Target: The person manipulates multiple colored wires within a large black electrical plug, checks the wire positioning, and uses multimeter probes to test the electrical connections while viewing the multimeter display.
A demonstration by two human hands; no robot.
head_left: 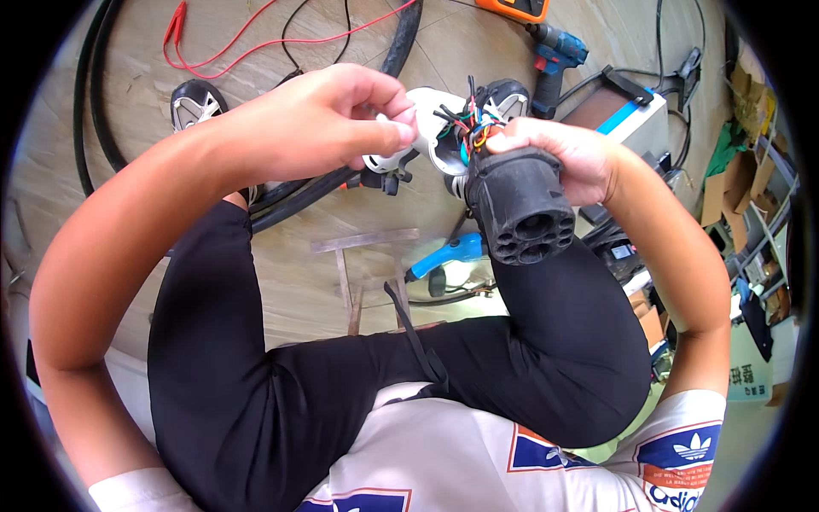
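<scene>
My right hand (pixel 576 158) grips a black round plug connector (pixel 520 200), its face with several holes tilted toward me. Out of its back end rises a tangle of thin colored wires (pixel 476 128), close to my right thumb. To the left of the wires, my left hand (pixel 337 119) is closed in a pinch; whatever lies between thumb and fingers is too small to make out. Just beyond and between both hands is a white plastic housing (pixel 435 141), partly covered by the wires and my left fingertips.
On the floor beyond lie an orange multimeter (pixel 519 8), a blue cordless drill (pixel 559 58), red test leads (pixel 177 26) and thick black cable (pixel 401 47). A wooden frame (pixel 354 243) and a blue-handled tool (pixel 456 253) are below my hands. Cardboard boxes (pixel 725 183) crowd the right side.
</scene>
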